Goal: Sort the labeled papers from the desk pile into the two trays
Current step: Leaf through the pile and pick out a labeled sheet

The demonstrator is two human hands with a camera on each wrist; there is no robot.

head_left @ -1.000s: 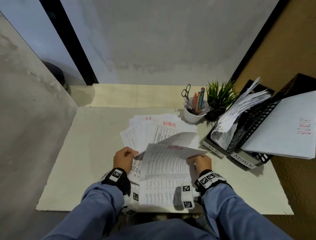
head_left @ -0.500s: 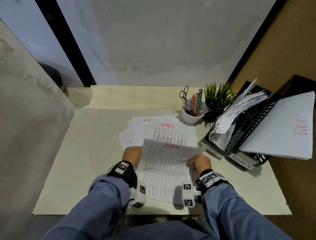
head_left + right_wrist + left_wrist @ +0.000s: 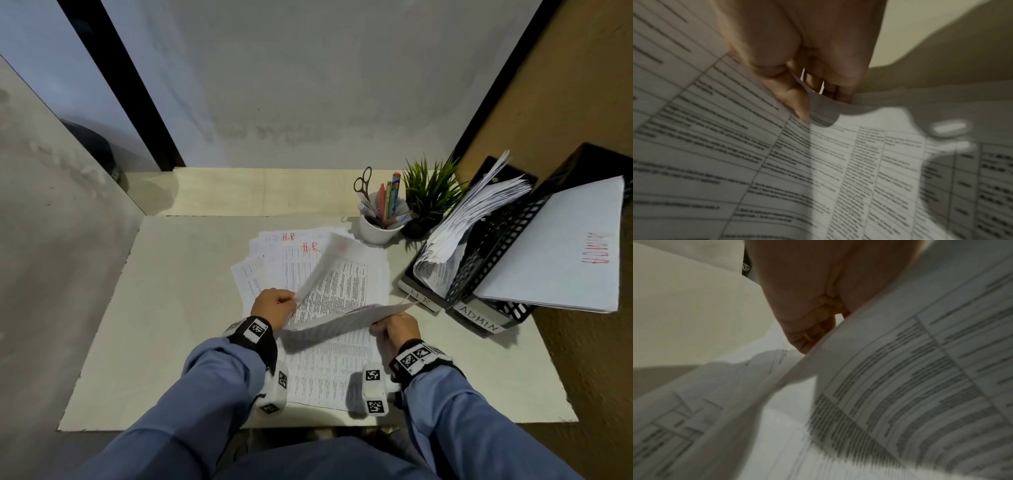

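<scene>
A fanned pile of printed papers [image 3: 274, 274] lies mid-desk, with red "H.R" marks on its upper sheets. My left hand [image 3: 289, 301] pinches the near corner of one sheet [image 3: 325, 263], which rises blurred over the pile; the left wrist view shows this sheet [image 3: 900, 369] close up under my left hand [image 3: 807, 337]. My right hand [image 3: 380, 325] grips a second sheet [image 3: 342, 317], held almost edge-on above the desk; my right thumb [image 3: 797, 105] presses on that sheet [image 3: 715, 129]. At right stand the black HR tray [image 3: 421, 298], stuffed with papers, and the ADMIN tray [image 3: 479, 320], holding a sheet marked ADMIN.
A white cup [image 3: 380, 229] with scissors and pens and a small green plant [image 3: 431, 192] stand behind the pile, next to the trays. A brown wall [image 3: 582, 102] closes the right side. Bare desk [image 3: 171, 308] spreads to the left.
My left hand let go of the shared ADMIN sheet and lifted another sheet off the pile, uncovering an H.R sheet. My right hand keeps the first sheet, now tipped nearly flat.
</scene>
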